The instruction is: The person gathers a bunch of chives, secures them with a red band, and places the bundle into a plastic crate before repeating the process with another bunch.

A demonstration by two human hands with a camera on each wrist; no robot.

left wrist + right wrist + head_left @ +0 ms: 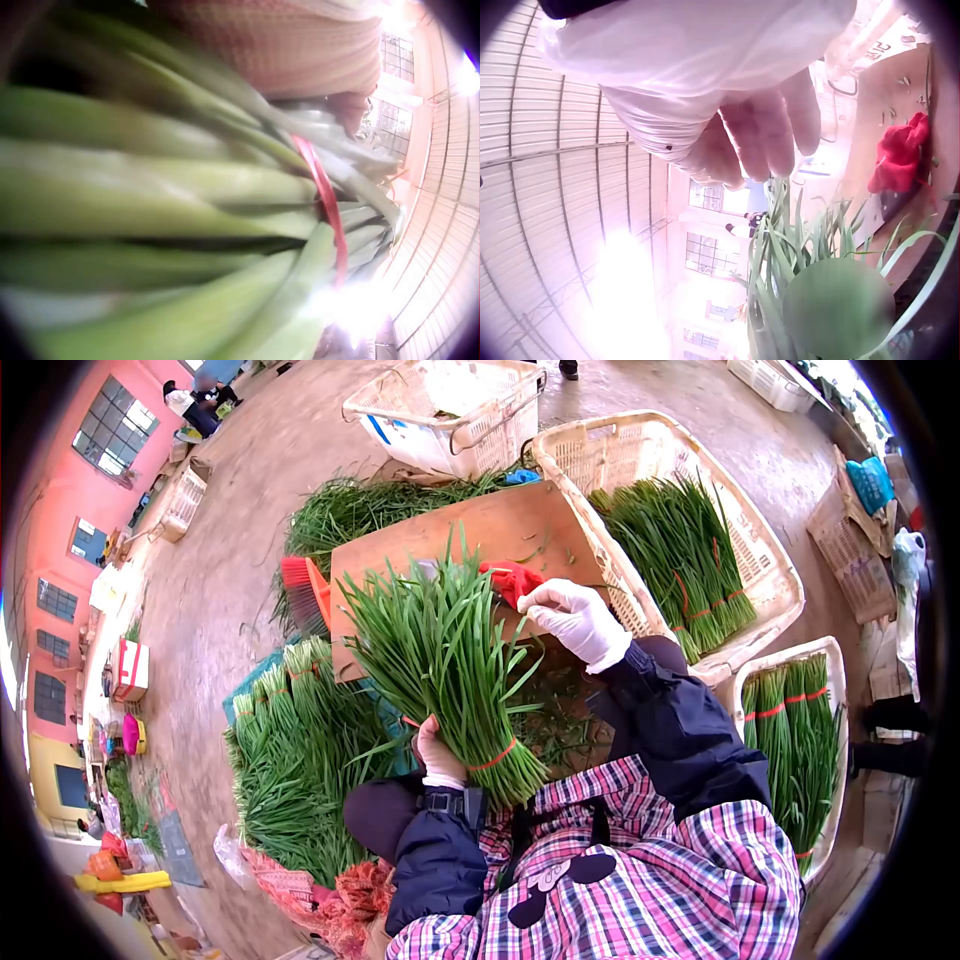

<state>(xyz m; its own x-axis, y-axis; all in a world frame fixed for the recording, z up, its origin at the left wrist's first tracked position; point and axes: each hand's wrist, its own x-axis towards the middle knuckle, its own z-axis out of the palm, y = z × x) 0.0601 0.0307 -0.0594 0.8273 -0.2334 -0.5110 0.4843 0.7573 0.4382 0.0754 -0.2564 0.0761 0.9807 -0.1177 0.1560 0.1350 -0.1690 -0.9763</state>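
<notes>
My gloved left hand (440, 752) grips a thick bunch of garlic chives (440, 660) near its cut ends, the leaves fanning away over a board. A red band (324, 196) circles the stalks just beside that hand. My right hand (580, 622), in a white glove, hovers by the leaf tips on the bunch's right. In the right wrist view the right hand's fingers (761, 142) hang loosely bent, with nothing visible between them. A red cloth (510, 582) lies on the brown board (465, 545) close to the right hand.
Banded chive bunches lie in a large white crate (775, 565) and a smaller crate (838, 735) on the right. More bunches (300, 760) are piled at left. Loose chives (370, 510) lie behind the board, beside a red broom (303, 585). Another white crate (440, 425) stands farther back.
</notes>
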